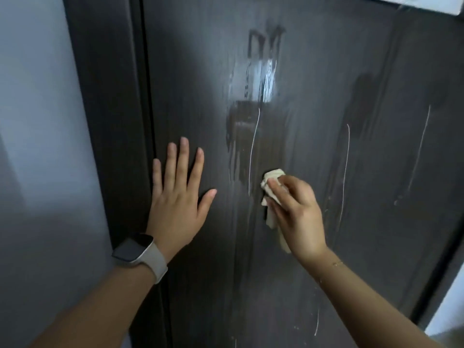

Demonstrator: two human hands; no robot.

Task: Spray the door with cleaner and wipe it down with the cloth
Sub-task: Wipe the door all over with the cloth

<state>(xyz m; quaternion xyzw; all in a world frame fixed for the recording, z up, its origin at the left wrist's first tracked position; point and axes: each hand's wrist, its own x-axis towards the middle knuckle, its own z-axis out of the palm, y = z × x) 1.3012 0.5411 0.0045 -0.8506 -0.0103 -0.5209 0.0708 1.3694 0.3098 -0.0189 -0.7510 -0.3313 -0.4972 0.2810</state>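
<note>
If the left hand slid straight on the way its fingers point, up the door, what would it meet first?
Nothing solid as far as the picture shows. The left hand lies flat on the door, fingers pointing up over bare dark panel; the wet smears and the cloth in the right hand lie off to its right.

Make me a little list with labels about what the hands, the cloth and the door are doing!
left hand: flat on the door, fingers spread, holding nothing
right hand: pressing a cloth to the door
cloth: pale, bunched up under the fingers
door: dark, wet smears and thin white drip lines
watch: on the left wrist
spray bottle: not in view
</note>
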